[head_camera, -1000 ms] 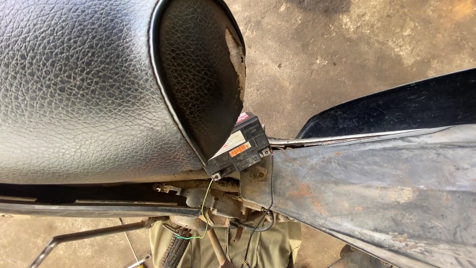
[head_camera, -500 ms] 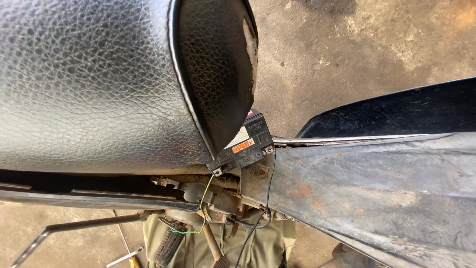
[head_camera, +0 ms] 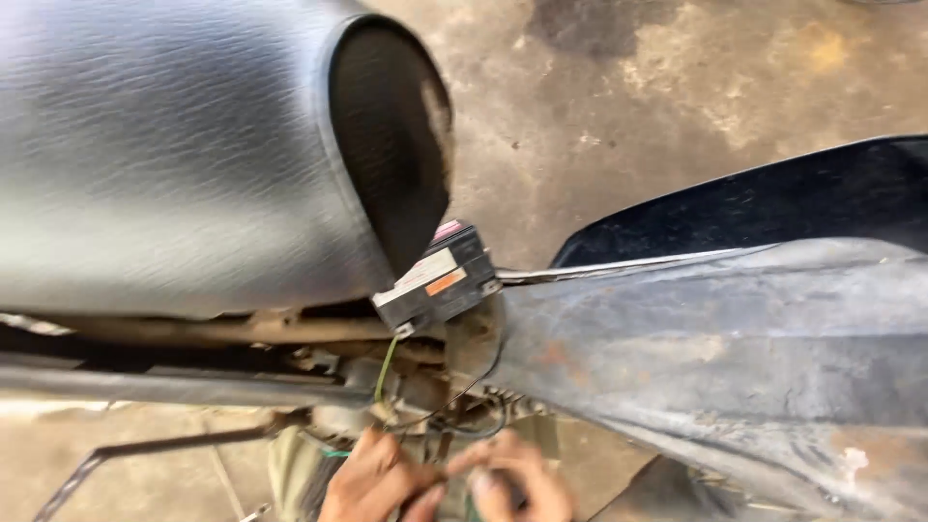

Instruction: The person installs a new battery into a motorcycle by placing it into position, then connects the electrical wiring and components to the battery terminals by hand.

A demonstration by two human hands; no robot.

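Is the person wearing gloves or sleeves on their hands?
No gloves. Both the left hand and the right hand are bare, with no rings or watch showing. Only fingers and knuckles reach into the blurry bottom edge of the picture, so the wrists and any sleeves are out of sight.

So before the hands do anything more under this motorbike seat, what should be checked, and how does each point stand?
1. Both hands in view: ok, left hand and right hand meet at the bottom edge.
2. What the fingers pinch: cannot tell, blurred.
3. Small black box sits between seat and rear mudguard: ok.
4. Green wire runs from the box down toward the hands: ok.
5. Wire ends joined: cannot tell.
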